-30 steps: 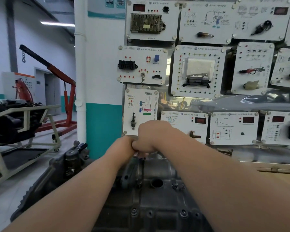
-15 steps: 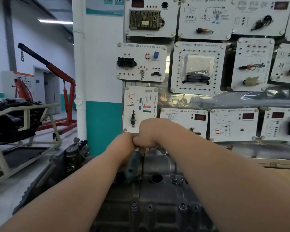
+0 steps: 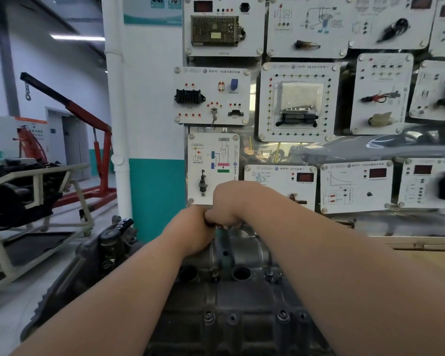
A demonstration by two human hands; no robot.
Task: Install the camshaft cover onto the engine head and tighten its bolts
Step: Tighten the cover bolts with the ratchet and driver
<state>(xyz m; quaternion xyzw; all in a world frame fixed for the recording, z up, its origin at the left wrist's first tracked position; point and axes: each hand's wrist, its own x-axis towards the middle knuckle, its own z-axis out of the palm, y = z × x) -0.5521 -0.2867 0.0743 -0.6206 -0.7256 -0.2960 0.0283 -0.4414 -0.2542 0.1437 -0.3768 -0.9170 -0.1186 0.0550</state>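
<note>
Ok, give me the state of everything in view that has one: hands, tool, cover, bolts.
Teal tool: roughly upright, lower end at the cover's far end.
Left hand: grips the tool's top.
Right hand: grips the tool's top, touching the left hand.
Camshaft cover: seated in place.
Near bolts: in their holes; tightness cannot be told.

At right, white panels (image 3: 212, 95) are mounted in rows, a white pipe (image 3: 116, 98) is fixed down the teal-banded wall (image 3: 157, 201) just left of them, and farther left a red crane (image 3: 70, 109) is seen behind a beige frame (image 3: 40, 173) loaded with dark machinery (image 3: 8, 201).
</note>
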